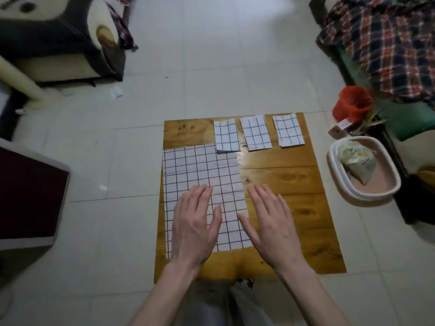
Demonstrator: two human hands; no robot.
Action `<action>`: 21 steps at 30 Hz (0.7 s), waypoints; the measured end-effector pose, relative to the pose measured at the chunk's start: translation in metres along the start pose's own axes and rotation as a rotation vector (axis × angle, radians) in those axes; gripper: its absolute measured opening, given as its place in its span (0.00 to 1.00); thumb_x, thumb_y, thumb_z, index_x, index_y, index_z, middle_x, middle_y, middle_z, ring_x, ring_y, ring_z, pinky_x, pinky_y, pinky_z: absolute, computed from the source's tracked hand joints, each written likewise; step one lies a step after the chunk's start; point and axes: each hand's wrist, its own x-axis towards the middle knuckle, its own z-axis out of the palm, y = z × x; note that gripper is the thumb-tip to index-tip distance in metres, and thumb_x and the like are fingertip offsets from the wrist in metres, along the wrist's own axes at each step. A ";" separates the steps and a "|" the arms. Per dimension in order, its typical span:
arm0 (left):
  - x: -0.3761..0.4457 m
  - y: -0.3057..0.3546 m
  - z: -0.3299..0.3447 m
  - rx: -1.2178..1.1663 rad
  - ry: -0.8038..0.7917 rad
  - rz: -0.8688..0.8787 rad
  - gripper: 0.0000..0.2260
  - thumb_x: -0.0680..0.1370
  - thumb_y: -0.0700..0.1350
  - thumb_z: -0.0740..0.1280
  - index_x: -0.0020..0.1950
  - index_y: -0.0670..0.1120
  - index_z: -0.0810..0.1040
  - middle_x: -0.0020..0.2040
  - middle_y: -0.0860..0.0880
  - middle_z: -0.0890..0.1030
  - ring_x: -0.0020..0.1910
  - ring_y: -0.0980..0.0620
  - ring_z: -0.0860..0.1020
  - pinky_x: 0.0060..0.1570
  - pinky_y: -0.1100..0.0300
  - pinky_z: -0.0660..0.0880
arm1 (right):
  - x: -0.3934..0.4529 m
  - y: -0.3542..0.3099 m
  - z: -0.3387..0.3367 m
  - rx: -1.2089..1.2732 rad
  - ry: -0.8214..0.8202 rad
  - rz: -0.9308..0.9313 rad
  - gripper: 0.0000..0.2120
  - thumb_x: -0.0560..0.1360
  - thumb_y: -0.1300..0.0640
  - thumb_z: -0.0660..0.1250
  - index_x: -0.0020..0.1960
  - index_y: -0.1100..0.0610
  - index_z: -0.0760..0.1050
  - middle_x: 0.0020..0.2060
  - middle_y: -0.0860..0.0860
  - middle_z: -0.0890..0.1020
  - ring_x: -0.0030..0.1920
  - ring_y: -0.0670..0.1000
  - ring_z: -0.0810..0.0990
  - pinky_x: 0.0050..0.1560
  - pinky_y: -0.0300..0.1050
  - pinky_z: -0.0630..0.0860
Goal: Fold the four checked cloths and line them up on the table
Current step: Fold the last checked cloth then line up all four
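Note:
A large checked cloth (200, 175) lies spread flat on the left half of the wooden table (294, 184). Three small folded checked cloths sit in a row along the far edge: one at the left (226, 135), one in the middle (255, 133), one at the right (288, 130). The left one overlaps the far corner of the spread cloth. My left hand (195, 224) lies over the near part of the spread cloth with straight fingers. My right hand (273, 224) is flat at the cloth's right edge, mostly over bare wood. Neither hand grips anything.
A white oval basin (367, 191) with a grey cloth in it stands right of the table. Behind it are a red cup (353, 102) and a plaid fabric (388, 43). A dark sofa (58, 43) stands far left, a dark red panel (28, 196) near left.

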 end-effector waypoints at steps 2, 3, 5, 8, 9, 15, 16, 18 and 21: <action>0.004 -0.013 0.018 -0.006 0.021 -0.037 0.22 0.85 0.54 0.59 0.74 0.43 0.75 0.70 0.45 0.78 0.72 0.48 0.73 0.71 0.44 0.74 | 0.015 0.002 0.019 -0.011 -0.021 -0.030 0.32 0.85 0.37 0.54 0.83 0.51 0.57 0.81 0.50 0.63 0.82 0.50 0.57 0.80 0.58 0.60; 0.005 -0.019 0.027 -0.009 0.032 -0.057 0.22 0.85 0.54 0.58 0.74 0.43 0.75 0.70 0.45 0.78 0.72 0.48 0.74 0.71 0.45 0.73 | 0.022 0.003 0.028 -0.017 -0.033 -0.047 0.32 0.85 0.37 0.53 0.83 0.52 0.57 0.81 0.50 0.64 0.82 0.51 0.58 0.80 0.58 0.61; 0.004 -0.034 0.046 -0.012 0.033 -0.088 0.22 0.85 0.54 0.58 0.74 0.44 0.75 0.70 0.45 0.78 0.72 0.48 0.74 0.73 0.46 0.71 | 0.035 0.004 0.047 -0.029 -0.040 -0.065 0.32 0.84 0.37 0.52 0.83 0.52 0.58 0.80 0.51 0.65 0.81 0.51 0.59 0.80 0.57 0.60; 0.003 -0.060 0.076 -0.020 0.034 -0.110 0.22 0.85 0.54 0.57 0.75 0.44 0.74 0.71 0.45 0.78 0.73 0.47 0.73 0.75 0.47 0.70 | 0.051 0.004 0.080 -0.044 -0.041 -0.089 0.32 0.84 0.37 0.52 0.82 0.52 0.59 0.80 0.51 0.65 0.82 0.50 0.59 0.81 0.56 0.58; 0.002 -0.069 0.088 -0.025 0.038 -0.122 0.22 0.85 0.54 0.57 0.75 0.44 0.74 0.71 0.45 0.77 0.74 0.47 0.73 0.74 0.46 0.70 | 0.056 0.004 0.092 -0.042 -0.039 -0.099 0.32 0.84 0.37 0.53 0.82 0.53 0.59 0.80 0.51 0.65 0.82 0.50 0.59 0.81 0.56 0.58; -0.011 -0.127 0.172 0.004 0.003 -0.151 0.22 0.85 0.52 0.59 0.76 0.44 0.73 0.72 0.45 0.77 0.74 0.49 0.71 0.73 0.44 0.72 | 0.079 0.012 0.182 -0.059 -0.064 -0.165 0.31 0.84 0.38 0.53 0.82 0.54 0.60 0.80 0.51 0.66 0.81 0.51 0.60 0.80 0.56 0.60; -0.015 -0.135 0.187 0.007 -0.012 -0.148 0.22 0.85 0.51 0.59 0.76 0.44 0.73 0.72 0.45 0.76 0.75 0.49 0.71 0.73 0.44 0.72 | 0.081 0.015 0.199 -0.058 -0.071 -0.174 0.31 0.84 0.38 0.52 0.82 0.54 0.60 0.80 0.52 0.66 0.81 0.52 0.60 0.80 0.57 0.61; -0.022 -0.147 0.213 0.018 -0.045 -0.144 0.22 0.85 0.51 0.58 0.77 0.44 0.72 0.73 0.45 0.76 0.75 0.48 0.70 0.72 0.43 0.72 | 0.083 0.020 0.230 -0.056 -0.095 -0.189 0.32 0.84 0.38 0.51 0.82 0.54 0.60 0.80 0.52 0.65 0.82 0.52 0.58 0.79 0.58 0.62; -0.031 -0.161 0.243 0.065 -0.077 -0.130 0.23 0.85 0.51 0.56 0.78 0.44 0.69 0.75 0.44 0.73 0.78 0.46 0.68 0.73 0.41 0.71 | 0.084 0.031 0.273 -0.090 -0.139 -0.206 0.33 0.84 0.37 0.49 0.83 0.54 0.57 0.82 0.52 0.62 0.83 0.52 0.56 0.80 0.57 0.61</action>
